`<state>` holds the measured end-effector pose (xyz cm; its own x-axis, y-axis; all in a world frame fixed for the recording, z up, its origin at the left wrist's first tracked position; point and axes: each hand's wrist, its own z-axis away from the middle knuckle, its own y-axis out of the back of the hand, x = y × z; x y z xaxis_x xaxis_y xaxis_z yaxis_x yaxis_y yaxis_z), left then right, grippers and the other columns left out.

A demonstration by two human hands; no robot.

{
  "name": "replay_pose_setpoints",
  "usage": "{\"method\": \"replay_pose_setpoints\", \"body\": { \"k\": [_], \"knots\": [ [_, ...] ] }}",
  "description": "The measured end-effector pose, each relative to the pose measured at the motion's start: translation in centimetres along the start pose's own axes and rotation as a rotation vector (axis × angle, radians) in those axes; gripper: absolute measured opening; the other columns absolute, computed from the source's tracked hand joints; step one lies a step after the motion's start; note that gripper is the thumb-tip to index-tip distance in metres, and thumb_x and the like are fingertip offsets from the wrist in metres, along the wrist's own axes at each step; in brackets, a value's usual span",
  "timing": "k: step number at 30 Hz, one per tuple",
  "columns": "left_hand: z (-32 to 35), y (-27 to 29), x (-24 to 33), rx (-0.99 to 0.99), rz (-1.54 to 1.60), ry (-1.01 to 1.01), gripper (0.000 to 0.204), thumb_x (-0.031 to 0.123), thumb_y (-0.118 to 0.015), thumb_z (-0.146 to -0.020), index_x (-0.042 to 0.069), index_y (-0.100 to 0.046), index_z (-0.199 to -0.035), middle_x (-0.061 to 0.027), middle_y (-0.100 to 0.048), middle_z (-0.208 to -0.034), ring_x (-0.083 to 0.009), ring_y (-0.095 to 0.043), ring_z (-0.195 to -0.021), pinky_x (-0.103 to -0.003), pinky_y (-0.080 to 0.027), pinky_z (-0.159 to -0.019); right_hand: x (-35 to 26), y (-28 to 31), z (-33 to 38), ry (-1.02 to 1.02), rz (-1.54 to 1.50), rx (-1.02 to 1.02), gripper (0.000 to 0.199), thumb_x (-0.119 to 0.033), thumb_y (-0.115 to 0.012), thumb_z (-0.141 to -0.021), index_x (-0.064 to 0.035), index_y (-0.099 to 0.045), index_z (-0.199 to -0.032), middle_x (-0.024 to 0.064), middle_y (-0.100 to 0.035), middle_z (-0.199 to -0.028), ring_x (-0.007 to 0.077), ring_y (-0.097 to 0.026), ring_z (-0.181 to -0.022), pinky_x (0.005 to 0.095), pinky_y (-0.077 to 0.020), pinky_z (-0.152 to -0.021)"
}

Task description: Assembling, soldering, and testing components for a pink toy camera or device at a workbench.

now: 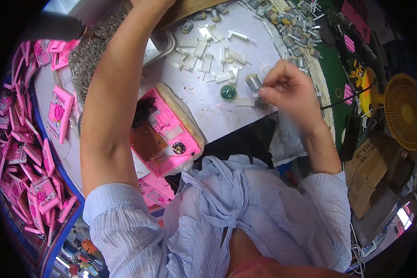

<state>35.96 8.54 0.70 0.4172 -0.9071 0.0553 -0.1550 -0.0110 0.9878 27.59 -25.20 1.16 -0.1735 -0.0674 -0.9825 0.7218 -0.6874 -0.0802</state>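
Note:
My right hand (292,90) is closed in a pinch over the right part of the white table, with a small silver motor (253,82) at its thumb and fingertips. My left arm reaches to the far edge of the view, where only the start of my left hand (152,2) shows and its fingers are cut off. Beside the motor lies a round green coil or disc (228,92). White plastic holders (206,62) are scattered past it. Close to my body, an opened pink plastic case (183,132) with a round speaker (179,148) and wires rests against a beige pad (183,109).
Many pink toy cases (44,194) fill a blue-edged bin at left. A heap of small metal pieces (90,60) lies beyond my left arm. More motors (296,34) are piled at far right. A yellow fan (403,111) and a cardboard box (370,164) stand at right.

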Motion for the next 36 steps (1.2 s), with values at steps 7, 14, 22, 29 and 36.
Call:
{"method": "replay_pose_setpoints", "body": {
  "k": [7, 14, 22, 29, 36],
  "knots": [
    [3.7, 0.9, -0.5, 0.371, 0.429, -0.276, 0.017, 0.015, -0.073, -0.078, 0.002, -0.067, -0.086, -0.0185, -0.07, -0.093, -0.0379, -0.068, -0.089, -0.05, -0.055, -0.08, 1.5, -1.8, -1.8, 0.308, 0.802, -0.171, 0.039, -0.006, -0.064, -0.092, -0.003, -0.063, -0.13, 0.014, -0.066, -0.1, 0.0282, -0.064, -0.085, 0.0334, -0.0506, -0.079],
    [18.8, 9.0, -0.3, 0.049, 0.964, -0.313, 0.011, 0.002, -0.071, -0.083, -0.001, -0.068, -0.094, -0.0049, -0.068, -0.078, -0.0108, -0.063, -0.067, -0.026, -0.05, -0.062, 2.5, -2.7, -2.0, 0.328, 0.909, -0.18, 0.039, -0.006, -0.064, -0.091, -0.006, -0.063, -0.129, 0.0147, -0.069, -0.106, 0.0305, -0.066, -0.091, 0.0382, -0.053, -0.083],
    [32.2, 7.5, -4.4, -0.184, 1.371, -0.019, 0.011, -0.006, -0.068, -0.088, -0.002, -0.069, -0.098, -0.0081, -0.069, -0.098, -0.0126, -0.067, -0.083, -0.025, -0.056, -0.068, 1.3, -3.9, -2.7, 0.405, 1.21, -0.322, 0.038, -0.004, -0.066, -0.086, -0.0091, -0.062, -0.123, 0.0124, -0.066, -0.093, 0.0333, -0.065, -0.088, 0.0425, -0.0534, -0.076],
    [36.1, 6.0, -2.9, -0.133, 1.373, 0.267, 0.017, -0.004, -0.072, -0.087, -0.001, -0.068, -0.104, -0.0088, -0.07, -0.094, -0.0133, -0.069, -0.083, -0.026, -0.057, -0.071, -1.2, -8.2, 0.2, -0.108, 0.151, -0.261, 0.043, 0.005, -0.068, -0.089, -0.004, -0.055, -0.128, -0.0025, -0.059, -0.083, 0.0025, -0.056, -0.071, 0.0175, -0.0435, -0.063],
    [37.1, 5.2, -3.0, 0.007, 1.36, 0.249, 0.031, -0.004, -0.073, -0.088, -0.001, -0.06, -0.116, -0.0102, -0.07, -0.096, -0.0149, -0.07, -0.086, -0.027, -0.057, -0.074, 0.5, -12.8, 0.0, -0.423, -0.245, -0.489, 0.046, 0.003, -0.07, -0.09, -0.0016, -0.051, -0.132, 0.0004, -0.059, -0.076, 0.0058, -0.057, -0.064, 0.0198, -0.044, -0.059]
  ]
}}
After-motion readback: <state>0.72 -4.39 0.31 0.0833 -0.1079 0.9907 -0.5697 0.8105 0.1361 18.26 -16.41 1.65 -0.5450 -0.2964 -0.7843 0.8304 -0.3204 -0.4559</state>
